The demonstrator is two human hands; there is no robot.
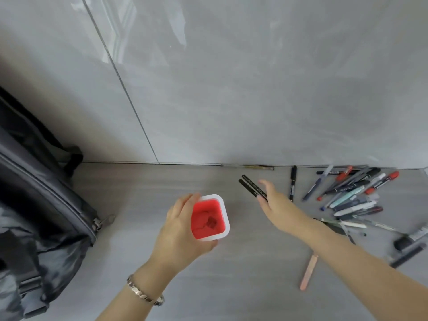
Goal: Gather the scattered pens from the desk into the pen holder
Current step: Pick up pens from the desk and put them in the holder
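Observation:
A pen holder (225, 213) with a white rim and red inside stands on the grey desk, seen from above. My left hand (179, 230) is wrapped around its left side. Just right of it, my right hand (276, 205) holds two black pens (251, 186) that point up and left from the fingers. A heap of several pens and markers (352, 193) lies at the right by the wall. One black pen (293, 181) lies alone between my right hand and the heap. A pink pen (309, 272) rests near my right forearm.
A dark grey backpack (39, 216) fills the left side of the desk. A glossy grey wall (231, 77) rises behind the desk. A thin pen (250, 167) lies along the wall's foot. Dark markers (407, 244) lie at the right edge.

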